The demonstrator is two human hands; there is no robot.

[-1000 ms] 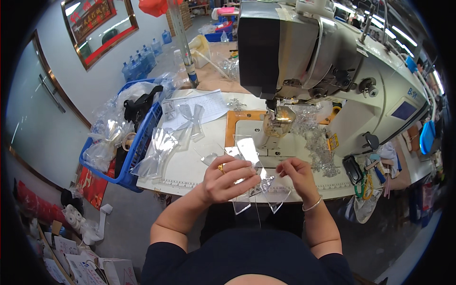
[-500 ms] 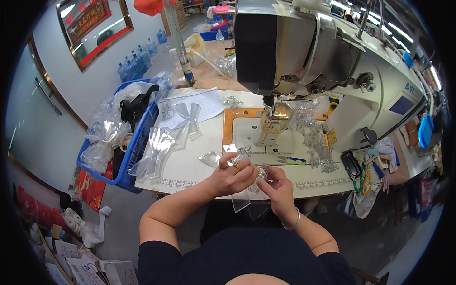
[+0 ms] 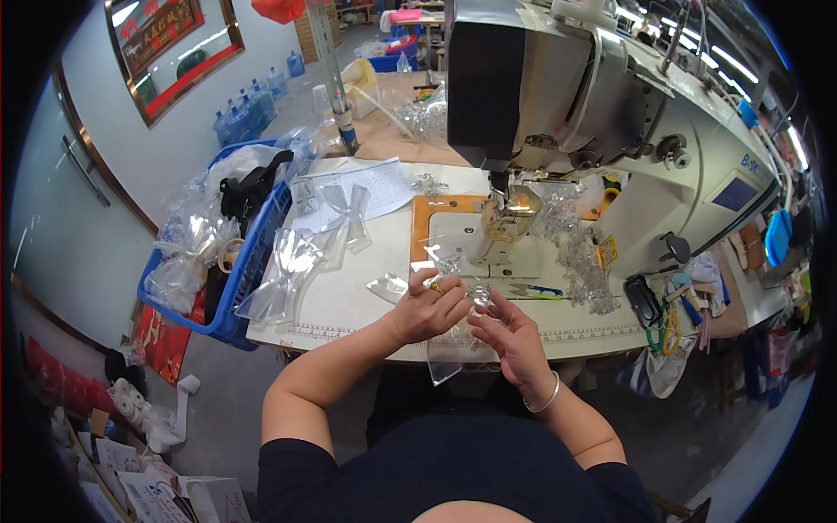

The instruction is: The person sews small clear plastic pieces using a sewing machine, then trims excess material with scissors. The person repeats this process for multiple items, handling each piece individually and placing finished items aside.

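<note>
In front of the sewing machine (image 3: 497, 231), my left hand (image 3: 430, 307) is closed on a piece of clear plastic sheet (image 3: 445, 362). One end of it hangs below my fingers over the table's front edge. Close on the right is my right hand (image 3: 514, 338), thumb and forefinger bent about the plastic's crumpled, shiny part; the exact contact is hard to make out. Thread snips (image 3: 542, 291) with a blue handle lie beyond that hand. A flat clear plastic piece (image 3: 386, 286) rests left of my left hand.
Clear plastic bows (image 3: 288, 272) lie on the white table (image 3: 349, 292) at the left, beside a printed paper sheet (image 3: 384, 181). A blue basket (image 3: 222, 318) of bags and straps stands left of the table. Small clear pieces (image 3: 582, 270) are heaped right of the needle area.
My right thumb and fingers have spread somewhat from their tight pinch. My left hand has shifted slightly right and up, and the shiny plastic part has moved a little farther from me.
</note>
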